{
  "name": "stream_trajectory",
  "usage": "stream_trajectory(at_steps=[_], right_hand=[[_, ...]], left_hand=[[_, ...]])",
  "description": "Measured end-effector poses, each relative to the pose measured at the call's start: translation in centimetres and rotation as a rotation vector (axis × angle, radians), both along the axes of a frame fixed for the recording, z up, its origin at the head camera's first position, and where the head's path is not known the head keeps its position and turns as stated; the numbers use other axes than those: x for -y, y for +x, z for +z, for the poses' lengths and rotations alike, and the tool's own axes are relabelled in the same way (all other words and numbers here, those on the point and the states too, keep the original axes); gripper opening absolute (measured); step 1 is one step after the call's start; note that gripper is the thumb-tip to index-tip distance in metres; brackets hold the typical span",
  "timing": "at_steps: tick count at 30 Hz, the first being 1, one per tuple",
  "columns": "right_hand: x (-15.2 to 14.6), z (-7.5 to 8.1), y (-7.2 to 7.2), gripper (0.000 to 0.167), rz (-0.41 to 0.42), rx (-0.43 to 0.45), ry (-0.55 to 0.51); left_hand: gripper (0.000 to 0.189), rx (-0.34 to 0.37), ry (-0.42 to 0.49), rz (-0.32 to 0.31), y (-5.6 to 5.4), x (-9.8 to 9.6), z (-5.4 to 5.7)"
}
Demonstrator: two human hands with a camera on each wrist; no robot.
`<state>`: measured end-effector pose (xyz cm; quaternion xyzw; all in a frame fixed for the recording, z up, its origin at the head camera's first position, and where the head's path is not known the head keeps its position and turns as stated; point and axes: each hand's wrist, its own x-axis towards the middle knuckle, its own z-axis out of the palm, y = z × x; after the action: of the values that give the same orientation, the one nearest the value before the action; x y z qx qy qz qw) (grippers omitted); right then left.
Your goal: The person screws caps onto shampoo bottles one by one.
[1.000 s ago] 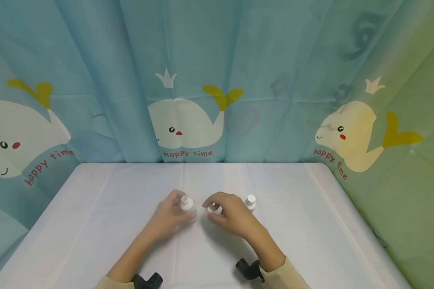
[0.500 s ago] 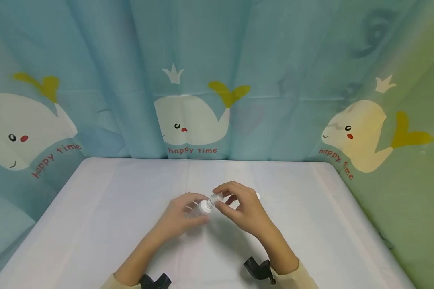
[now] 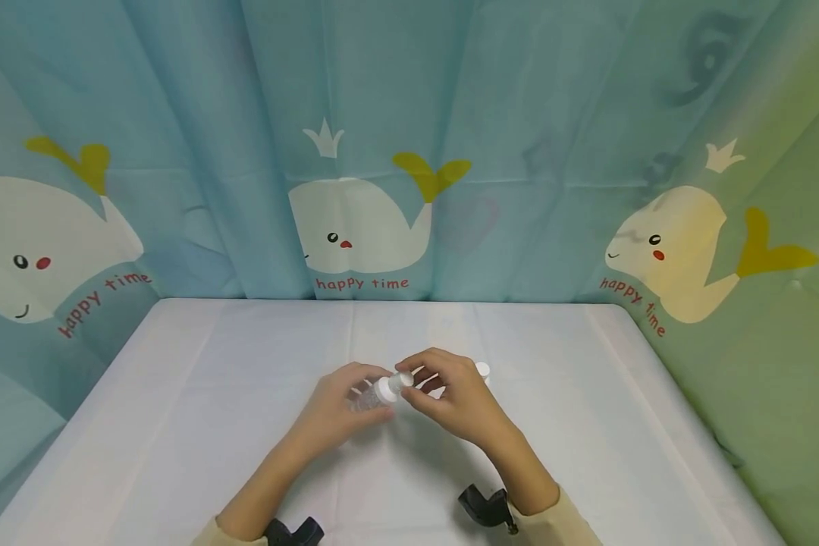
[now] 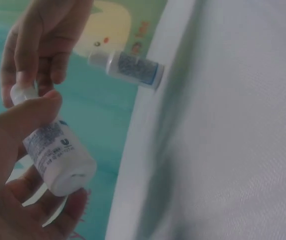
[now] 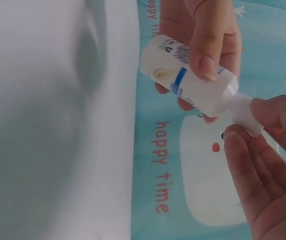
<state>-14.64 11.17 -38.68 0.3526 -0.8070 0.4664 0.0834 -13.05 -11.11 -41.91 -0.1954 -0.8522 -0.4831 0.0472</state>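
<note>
My left hand grips a small white bottle with printed labels and a blue stripe, tilted with its neck toward the right. Thumb and fingers of my right hand pinch a white cap, which sits over the bottle's neck. In the left wrist view the bottle's base faces the camera, and the right fingertips meet at its top.
A second white capped bottle stands upright on the white-covered table, partly behind my right hand in the head view. A blue-green curtain with whale prints hangs behind the table.
The bottle has tilted from upright toward the right, and the right hand has brought the cap onto its neck. Over the last half second the cap has moved closer down onto the bottle.
</note>
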Motion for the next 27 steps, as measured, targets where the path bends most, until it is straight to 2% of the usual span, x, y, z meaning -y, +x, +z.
stream_trajectory(at_steps=[4,11,18,20,23,27], right_hand=[[0.19,-0.20,-0.07,0.027,-0.021,-0.029,-0.011],[0.42,-0.69,-0.18,0.022,0.007,-0.161,-0.021],[-0.13,-0.17,-0.10,0.028,0.036,-0.095,0.072],[-0.11,-0.12,-0.06,0.026,0.012,-0.098,0.098],[0.15,-0.28,-0.05,0.031,-0.037,-0.115,0.102],[0.40,-0.58,-0.07,0.032,-0.017,-0.151,0.067]], left_hand=[[0.044,-0.022,0.001,0.004,0.08,-0.01,0.08],[0.044,-0.042,0.009,-0.011,0.25,-0.27,0.18],[0.044,-0.047,-0.009,0.006,0.28,-0.26,0.33],[0.044,-0.050,-0.007,-0.001,0.23,-0.25,0.18],[0.046,-0.063,-0.011,-0.012,0.26,-0.30,-0.01],[0.046,-0.082,-0.017,-0.026,0.40,-0.39,0.06]])
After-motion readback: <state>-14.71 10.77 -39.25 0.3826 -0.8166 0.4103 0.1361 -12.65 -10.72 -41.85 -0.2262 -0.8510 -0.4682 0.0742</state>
